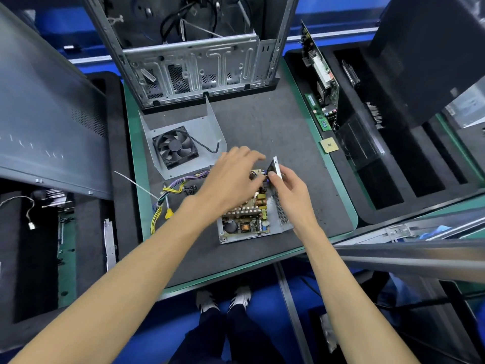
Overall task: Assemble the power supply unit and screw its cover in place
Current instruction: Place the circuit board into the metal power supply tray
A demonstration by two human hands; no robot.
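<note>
The open power supply base (282, 219) lies on the dark mat, its circuit board (244, 222) exposed. My right hand (291, 190) pinches a small metal end plate (276, 166) at the far end of the base, wires running from it to the board. My left hand (231, 177) hovers over the far part of the board with fingers spread and relaxed; what its fingertips touch is hidden. The grey cover with its black fan (175, 147) lies apart to the far left. The unit's yellow and purple cable bundle (173, 190) trails left.
An empty computer case (194, 61) stands at the back of the mat. A yellow-handled screwdriver (168, 210) and several black screws (190, 189) lie left of the unit. A side panel (47, 132) leans at left. Foam trays with boards (322, 74) and a CPU (328, 145) are at right.
</note>
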